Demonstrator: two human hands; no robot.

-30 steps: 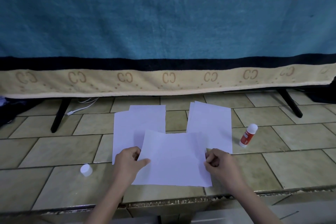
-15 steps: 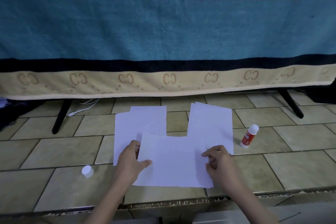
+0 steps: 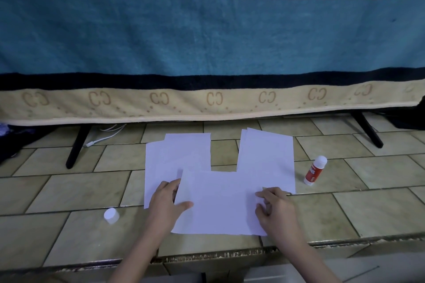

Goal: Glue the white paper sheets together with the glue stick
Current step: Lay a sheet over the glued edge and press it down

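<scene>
Front sheet (image 3: 220,204) flat on tiled ledge (image 3: 69,190), overlapping left stack (image 3: 174,156) and right stack (image 3: 268,156). Left hand (image 3: 164,202) pinching left edge; right hand (image 3: 274,207) pressing right edge, fingers bent. Glue stick (image 3: 315,170) upright right of the paper; cap (image 3: 111,215) left. Striped blanket (image 3: 207,41) behind.

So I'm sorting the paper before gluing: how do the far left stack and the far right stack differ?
The left stack lies fanned, with a smaller sheet offset toward the upper right; the right stack sits nearly squared, its edges only slightly staggered. The left stack reaches nearer the person, beside the left hand; the right stack ends by the right hand. Both are white, flat on the tiles and partly under the front sheet.
</scene>
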